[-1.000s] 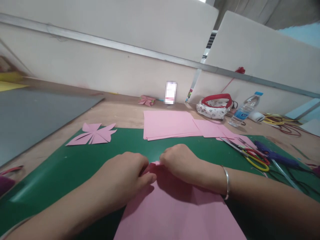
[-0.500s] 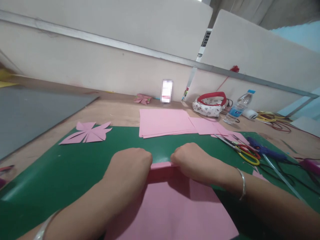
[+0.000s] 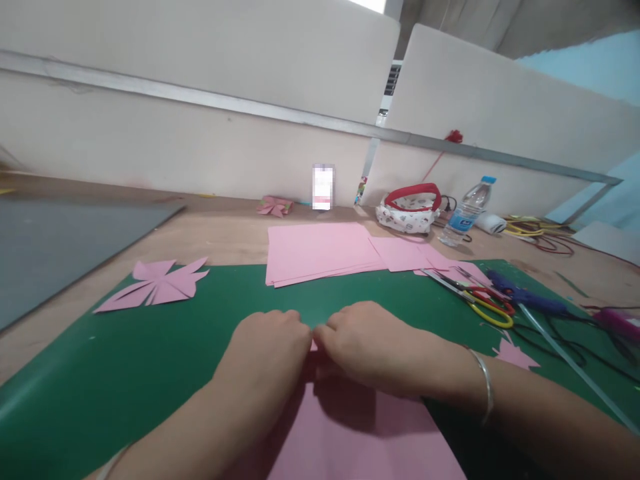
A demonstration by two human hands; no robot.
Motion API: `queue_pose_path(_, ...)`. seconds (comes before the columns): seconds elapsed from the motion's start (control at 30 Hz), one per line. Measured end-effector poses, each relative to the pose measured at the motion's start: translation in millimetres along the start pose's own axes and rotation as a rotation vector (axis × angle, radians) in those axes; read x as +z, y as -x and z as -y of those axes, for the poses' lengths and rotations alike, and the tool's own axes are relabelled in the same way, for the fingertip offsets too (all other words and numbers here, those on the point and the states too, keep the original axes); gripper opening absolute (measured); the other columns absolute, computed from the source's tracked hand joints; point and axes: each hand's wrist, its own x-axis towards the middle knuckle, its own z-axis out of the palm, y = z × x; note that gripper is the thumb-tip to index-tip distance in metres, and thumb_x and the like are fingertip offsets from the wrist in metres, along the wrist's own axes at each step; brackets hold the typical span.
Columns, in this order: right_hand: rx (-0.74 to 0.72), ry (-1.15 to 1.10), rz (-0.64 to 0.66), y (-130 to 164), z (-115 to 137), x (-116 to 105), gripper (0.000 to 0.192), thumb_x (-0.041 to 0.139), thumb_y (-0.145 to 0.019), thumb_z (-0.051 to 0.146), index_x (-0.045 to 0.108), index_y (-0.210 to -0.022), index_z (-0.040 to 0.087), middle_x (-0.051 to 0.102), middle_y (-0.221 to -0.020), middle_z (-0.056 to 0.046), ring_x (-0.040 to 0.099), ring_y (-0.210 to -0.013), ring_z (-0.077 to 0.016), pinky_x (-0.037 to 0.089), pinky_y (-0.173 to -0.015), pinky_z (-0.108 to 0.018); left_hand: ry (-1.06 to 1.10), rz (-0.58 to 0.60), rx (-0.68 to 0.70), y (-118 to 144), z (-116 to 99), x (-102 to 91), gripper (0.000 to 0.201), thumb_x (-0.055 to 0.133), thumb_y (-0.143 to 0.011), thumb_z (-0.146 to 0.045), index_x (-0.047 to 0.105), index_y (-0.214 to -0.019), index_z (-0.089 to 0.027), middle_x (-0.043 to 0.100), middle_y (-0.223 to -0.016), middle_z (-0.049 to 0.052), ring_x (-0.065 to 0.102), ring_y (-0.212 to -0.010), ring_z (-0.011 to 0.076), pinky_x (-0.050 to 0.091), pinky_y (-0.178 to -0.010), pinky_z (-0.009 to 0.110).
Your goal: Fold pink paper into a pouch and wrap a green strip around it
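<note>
A large sheet of pink paper (image 3: 360, 440) lies in front of me on the green mat (image 3: 150, 373), its far edge raised and bent over. My left hand (image 3: 273, 353) grips that edge with curled fingers. Close beside it, my right hand (image 3: 365, 343) pinches the same edge, and the two hands almost touch. Both thumbs and most fingertips are hidden behind the hands. Only a narrow strip of the raised edge shows between them, and the right hand throws a shadow on the sheet.
Beyond the hands lies a stack of pink sheets (image 3: 320, 253). A cut pink paper flower (image 3: 155, 283) is at left. Scissors (image 3: 493, 313), a blue glue gun (image 3: 525, 293) and a paper scrap (image 3: 515, 353) lie at right. Behind stand a water bottle (image 3: 465, 213), a pouch (image 3: 407, 217) and a phone (image 3: 323, 187).
My hands have drawn together along the paper's far edge, the right one moving left, so less of the edge shows between them. The camera view has shifted slightly.
</note>
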Motion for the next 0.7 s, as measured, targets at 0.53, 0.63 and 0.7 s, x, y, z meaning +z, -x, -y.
queue_pose_path(0.53, 0.054, 0.107, 0.148, 5, -1, -15, 0.015, 0.059, -0.080, 0.002, 0.060, -0.072, 0.015, 0.067, -0.067, -0.004, 0.058, -0.054, -0.0160, 0.016, -0.041, -0.028, -0.155, 0.213, 0.072, 12, 10, -10.5, 0.009, 0.068, -0.075, -0.027, 0.065, -0.075, -0.018, 0.066, -0.076, 0.003, 0.061, -0.066, 0.0201, 0.046, -0.062, 0.035)
queue_pose_path(0.63, 0.105, 0.098, 0.151, 3, -2, -15, 0.016, 0.061, -0.078, 0.001, 0.062, -0.070, 0.015, 0.069, -0.068, -0.004, 0.057, -0.054, -0.0155, 0.015, -0.042, -0.029, -0.138, 0.138, 0.007, 18, 10, -11.0, 0.008, 0.060, -0.067, -0.013, 0.065, -0.064, -0.019, 0.066, -0.070, 0.005, 0.059, -0.057, 0.0211, 0.038, -0.055, 0.033)
queue_pose_path(0.7, 0.114, 0.083, 0.147, 2, -3, -14, 0.016, 0.062, -0.079, 0.003, 0.063, -0.069, 0.015, 0.069, -0.067, -0.004, 0.056, -0.053, -0.0149, 0.014, -0.043, -0.029, -0.129, 0.086, -0.040, 22, 12, -10.9, 0.016, 0.054, -0.068, -0.009, 0.065, -0.063, -0.020, 0.066, -0.069, 0.005, 0.059, -0.057, 0.0207, 0.036, -0.055, 0.033)
